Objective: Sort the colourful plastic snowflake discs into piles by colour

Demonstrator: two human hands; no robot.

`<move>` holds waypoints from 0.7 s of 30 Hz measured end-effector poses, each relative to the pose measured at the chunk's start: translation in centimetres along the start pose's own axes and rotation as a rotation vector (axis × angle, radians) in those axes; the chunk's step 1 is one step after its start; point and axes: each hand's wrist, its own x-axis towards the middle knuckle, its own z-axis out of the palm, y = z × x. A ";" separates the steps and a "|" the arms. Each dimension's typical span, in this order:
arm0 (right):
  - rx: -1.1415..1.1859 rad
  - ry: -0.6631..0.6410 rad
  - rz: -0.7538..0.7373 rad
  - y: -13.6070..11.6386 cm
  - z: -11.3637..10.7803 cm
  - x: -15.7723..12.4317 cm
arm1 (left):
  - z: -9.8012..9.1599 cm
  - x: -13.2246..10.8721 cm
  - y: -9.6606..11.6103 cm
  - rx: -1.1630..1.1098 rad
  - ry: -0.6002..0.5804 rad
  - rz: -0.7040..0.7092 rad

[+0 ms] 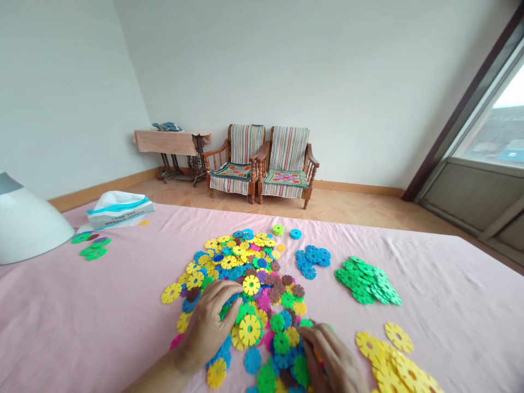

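A big mixed heap of coloured plastic snowflake discs lies on the pink tablecloth. My left hand rests flat on the heap's near left part, fingers stretched out toward a yellow disc. My right hand lies on the heap's near right edge with its fingers curled over discs; what it grips is hidden. Sorted piles lie to the right: blue discs, green discs and yellow discs.
A few green discs lie at the far left beside a white and blue bag. A white rounded object sits at the left edge. Two wooden armchairs and a small table stand by the far wall.
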 end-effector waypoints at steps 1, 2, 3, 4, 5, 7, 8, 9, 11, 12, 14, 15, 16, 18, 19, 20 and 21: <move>-0.006 -0.025 -0.001 -0.3 -0.2 0.1 | 0.0 0.1 -0.1 0.002 0.007 0.012; -0.015 -0.044 0.008 -0.5 -0.3 0.2 | -0.1 0.2 -0.2 0.002 0.015 0.022; -0.023 -0.057 0.019 -0.8 -0.5 0.3 | -0.1 0.3 -0.2 0.001 0.023 0.033; -0.026 -0.065 0.028 -1.1 -0.6 0.4 | -0.1 0.5 -0.3 0.000 0.029 0.039; -0.027 -0.069 0.034 -1.4 -0.6 0.5 | -0.1 0.6 -0.3 -0.002 0.032 0.042; -0.030 -0.060 0.029 -1.7 -0.8 0.4 | -0.1 0.9 -0.3 -0.007 0.027 0.041; -0.031 -0.056 0.024 -1.8 -0.8 0.4 | -0.2 1.0 -0.3 -0.009 0.016 0.035; -0.032 -0.054 0.019 -1.8 -0.9 0.3 | -0.2 1.3 -0.2 -0.011 0.002 0.028; -0.027 -0.049 0.012 -1.8 -1.0 0.2 | -0.4 1.9 0.2 -0.013 -0.053 0.023; -0.023 -0.047 0.007 -1.7 -1.0 0.1 | -0.4 2.3 0.4 -0.009 -0.092 0.028; -0.011 -0.044 -0.002 -1.6 -1.1 0.1 | -0.5 3.2 0.9 0.025 -0.178 0.047; -0.005 -0.049 -0.006 -1.5 -1.1 0.1 | -0.5 3.6 1.1 0.059 -0.220 0.054; -0.001 -0.057 -0.007 -1.5 -1.1 0.0 | -0.4 3.9 1.2 0.100 -0.256 0.053; 0.005 -0.072 -0.005 -1.3 -1.0 0.0 | -0.1 4.4 1.4 0.174 -0.299 0.038; 0.008 -0.076 -0.003 -1.3 -0.9 -0.1 | 0.1 4.6 1.4 0.198 -0.310 0.028; 0.011 -0.075 -0.002 -1.2 -0.8 -0.1 | 0.3 4.7 1.3 0.212 -0.315 0.018; 0.016 -0.072 -0.005 -1.2 -0.8 0.0 | 0.4 4.8 1.2 0.217 -0.314 0.009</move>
